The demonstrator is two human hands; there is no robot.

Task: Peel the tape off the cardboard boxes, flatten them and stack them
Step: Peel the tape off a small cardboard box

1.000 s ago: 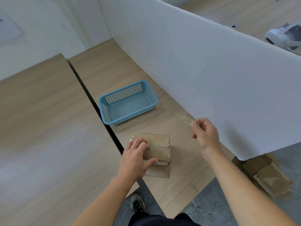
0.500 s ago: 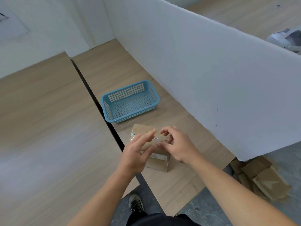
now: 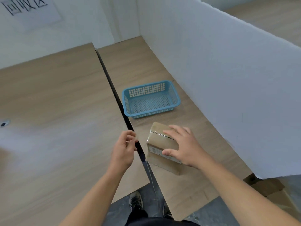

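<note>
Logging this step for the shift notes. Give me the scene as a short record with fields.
left hand: raised beside the box, pinching a small pale scrap, likely tape
right hand: fingers spread on the box top, thumb on its labelled side
cardboard box: not yet flattened, on the right tabletop, seam showing on top
blue basket: beyond the box, nothing seen inside
flattened cardboard: on the floor by the white partition
</note>
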